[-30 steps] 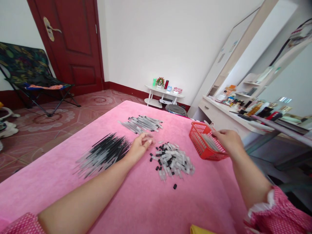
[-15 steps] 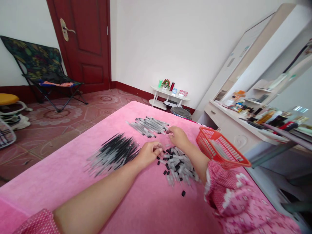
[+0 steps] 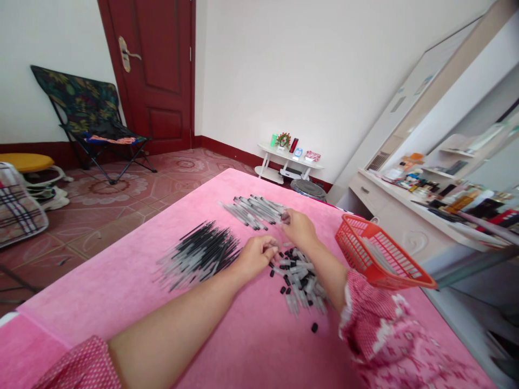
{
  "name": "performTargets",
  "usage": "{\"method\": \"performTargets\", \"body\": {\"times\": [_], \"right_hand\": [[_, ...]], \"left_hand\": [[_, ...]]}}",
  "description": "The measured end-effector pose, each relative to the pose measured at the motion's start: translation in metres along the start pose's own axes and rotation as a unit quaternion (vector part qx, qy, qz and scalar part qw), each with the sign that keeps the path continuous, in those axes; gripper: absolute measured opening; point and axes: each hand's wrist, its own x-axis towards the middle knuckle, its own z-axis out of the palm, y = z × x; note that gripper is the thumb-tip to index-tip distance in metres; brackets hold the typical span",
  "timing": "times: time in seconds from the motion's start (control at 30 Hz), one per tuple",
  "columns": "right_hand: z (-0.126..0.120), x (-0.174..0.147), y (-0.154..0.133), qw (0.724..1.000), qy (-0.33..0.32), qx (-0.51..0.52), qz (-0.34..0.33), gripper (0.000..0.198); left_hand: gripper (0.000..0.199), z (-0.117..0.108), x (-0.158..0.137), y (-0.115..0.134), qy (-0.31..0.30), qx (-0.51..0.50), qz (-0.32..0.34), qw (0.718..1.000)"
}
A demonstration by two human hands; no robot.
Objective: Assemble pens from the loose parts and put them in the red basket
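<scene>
My left hand [image 3: 258,256] is closed, thumb and fingers pinched together at the upper left edge of a heap of clear and black pen caps [image 3: 302,278]. Whatever sits in that pinch is too small to make out. Just beyond the heap, my right hand [image 3: 299,228] has its fingers curled at the right end of a pile of clear pens with black ends [image 3: 257,209]. Its fingertips are partly hidden, so what they hold does not show. Left of my left hand lies a spread bundle of thin black-and-clear pen refills [image 3: 200,254].
A red plastic basket [image 3: 351,254] with pale sticks inside stands at the right edge of the pink-covered table [image 3: 251,335]. One black piece [image 3: 314,327] lies apart near the front. A cluttered dresser [image 3: 389,200] is beyond the basket.
The view has turned slightly left, so everything sits further right. My right fingers have curled closer together by the pen ends. My left hand keeps its pinch beside the caps.
</scene>
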Motion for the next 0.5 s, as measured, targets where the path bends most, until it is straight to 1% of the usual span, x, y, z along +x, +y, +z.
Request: {"method": "performTargets", "body": {"times": [0.03, 0.07, 0.1, 0.17, 0.2, 0.27, 0.3, 0.37, 0.43, 0.5], "right_hand": [[-0.004, -0.007, 0.001, 0.998, 0.007, 0.069, 0.003, 0.018], [-0.008, -0.015, 0.002, 0.989, 0.009, 0.146, 0.009, 0.017], [-0.012, -0.023, 0.003, 0.975, 0.005, 0.221, 0.017, 0.016], [-0.018, -0.041, 0.001, 0.933, -0.012, 0.358, 0.04, 0.017], [-0.02, -0.049, 0.0, 0.911, -0.024, 0.409, 0.054, 0.017], [-0.022, -0.061, -0.003, 0.873, -0.049, 0.479, 0.081, 0.019], [-0.022, -0.066, -0.005, 0.856, -0.061, 0.505, 0.094, 0.021], [-0.02, -0.072, -0.008, 0.822, -0.09, 0.55, 0.115, 0.023], [-0.019, -0.076, -0.01, 0.79, -0.123, 0.589, 0.121, 0.026], [-0.019, -0.079, -0.01, 0.768, -0.165, 0.608, 0.116, 0.029]], "left_hand": [[0.01, 0.0, 0.0, 0.001, 0.011, -0.004, 0.0, 1.0], [0.013, 0.001, 0.001, 0.003, 0.027, -0.006, 0.002, 1.0], [0.017, 0.001, 0.001, 0.005, 0.046, -0.008, 0.004, 0.999], [0.03, 0.001, 0.001, 0.01, 0.084, -0.024, 0.007, 0.996], [0.038, 0.001, 0.0, 0.013, 0.094, -0.042, 0.007, 0.995], [0.047, 0.001, -0.002, 0.019, 0.096, -0.09, 0.003, 0.991], [0.048, 0.0, -0.003, 0.022, 0.095, -0.116, 0.001, 0.989], [0.043, 0.0, -0.006, 0.026, 0.092, -0.162, -0.003, 0.982], [0.036, -0.001, -0.008, 0.029, 0.086, -0.199, -0.009, 0.976], [0.03, -0.001, -0.01, 0.031, 0.071, -0.231, -0.014, 0.97]]}}
